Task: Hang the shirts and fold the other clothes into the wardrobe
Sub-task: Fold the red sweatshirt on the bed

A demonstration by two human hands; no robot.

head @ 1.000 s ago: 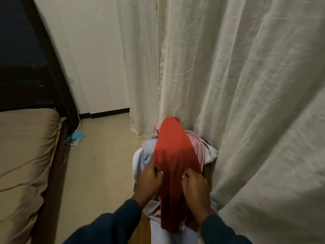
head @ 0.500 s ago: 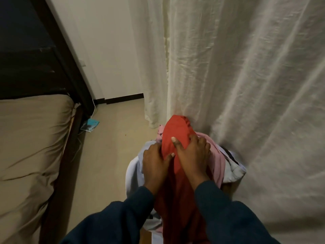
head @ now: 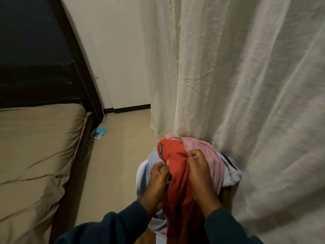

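**Both hands on the red garment, atop the pile by the curtain**

The pale curtain (head: 246, 85) filled the right side of my view, falling in long creases down to the floor (head: 123, 134). On my left lay the bed (head: 35, 147) under its tan cover, with the dark bed frame (head: 77, 71) rising behind it against the white wall (head: 114, 50). A small teal packet (head: 99, 132) sat on the floor just beside the bed's corner.

Straight before me, pressed against the curtain, was the heap of clothes. A light blue garment (head: 143, 173) spread out at the bottom and stuck out on both sides. Over it lay a pink garment (head: 207, 155), bunched toward the curtain. On top ran the red garment (head: 175, 182), draped from the far end of the pile down toward me, its dark label (head: 161, 150) showing near the far edge.

My hands worked that red cloth between them. My left hand (head: 158, 175) pinched its left edge with curled fingers and thumb. My right hand (head: 200, 169) gripped a fold of it on the right, fingers curled in, resting partly over the pink garment. Dark blue sleeves (head: 114, 226) covered both my forearms.
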